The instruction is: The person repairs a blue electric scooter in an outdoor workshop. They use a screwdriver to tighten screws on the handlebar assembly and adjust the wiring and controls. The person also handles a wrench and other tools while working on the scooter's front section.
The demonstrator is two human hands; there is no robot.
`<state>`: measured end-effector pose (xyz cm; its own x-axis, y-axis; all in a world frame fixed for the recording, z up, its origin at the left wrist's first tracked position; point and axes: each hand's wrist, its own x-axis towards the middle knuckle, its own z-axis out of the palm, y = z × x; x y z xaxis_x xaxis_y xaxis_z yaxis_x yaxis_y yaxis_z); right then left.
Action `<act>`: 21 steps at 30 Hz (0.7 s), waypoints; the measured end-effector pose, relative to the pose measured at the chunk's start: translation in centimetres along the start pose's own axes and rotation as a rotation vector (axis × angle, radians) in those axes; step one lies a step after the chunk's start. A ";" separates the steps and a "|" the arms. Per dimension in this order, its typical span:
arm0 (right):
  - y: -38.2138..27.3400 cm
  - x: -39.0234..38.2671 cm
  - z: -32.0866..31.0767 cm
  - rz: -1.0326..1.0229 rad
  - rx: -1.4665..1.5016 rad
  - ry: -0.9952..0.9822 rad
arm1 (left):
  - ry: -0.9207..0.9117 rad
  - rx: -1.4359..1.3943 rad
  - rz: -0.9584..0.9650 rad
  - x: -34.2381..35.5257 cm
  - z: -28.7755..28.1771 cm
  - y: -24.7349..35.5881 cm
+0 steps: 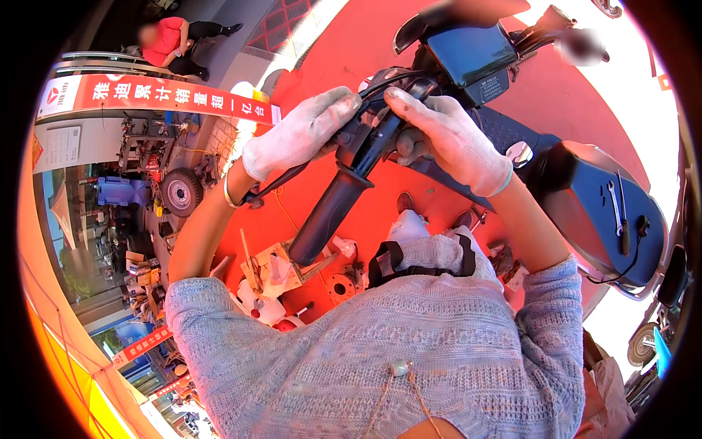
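Both hands wear white work gloves with dirty fingertips and are at the handlebar of a dark motor scooter. My left hand (306, 134) grips the black switch housing (356, 143) beside the rubber handlebar grip (330, 214), its thumb on top and its other fingers hidden beneath. My right hand (455, 140) closes round the handlebar (382, 137) from the other side, thumb above and curled fingers below. A brake lever (281, 181) passes under my left wrist. Black cables (380, 89) run just beyond the fingers.
On the scooter's seat (585, 212) lie a wrench (615, 205), a screwdriver (624, 219) and a black cable piece (642, 227). A wooden crate (274, 267) and loose parts lie on the red floor mat (307, 205). A person (168, 44) sits far left, near a wheel (181, 192).
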<state>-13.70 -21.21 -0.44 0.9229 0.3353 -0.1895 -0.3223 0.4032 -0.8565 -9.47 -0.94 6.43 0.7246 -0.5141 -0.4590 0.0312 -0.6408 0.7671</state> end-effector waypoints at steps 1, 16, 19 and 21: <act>0.1 0.2 -0.1 0.000 -0.010 -0.015 | -0.013 -0.011 0.014 0.1 -0.1 -0.2; 3.5 2.2 -0.1 -0.709 -0.431 0.102 | -0.092 -0.103 0.096 1.8 -0.1 -3.8; 3.1 1.1 1.4 -0.585 -0.352 0.222 | -0.078 -0.079 0.172 1.8 0.5 -4.3; 3.5 1.5 1.9 -0.488 -0.060 0.231 | -0.065 -0.169 0.026 1.9 0.6 -3.4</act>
<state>-13.85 -17.62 -2.84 0.9868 -0.0774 0.1420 0.1613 0.4133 -0.8962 -8.58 -0.10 2.69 0.6806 -0.5687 -0.4619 0.1321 -0.5248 0.8409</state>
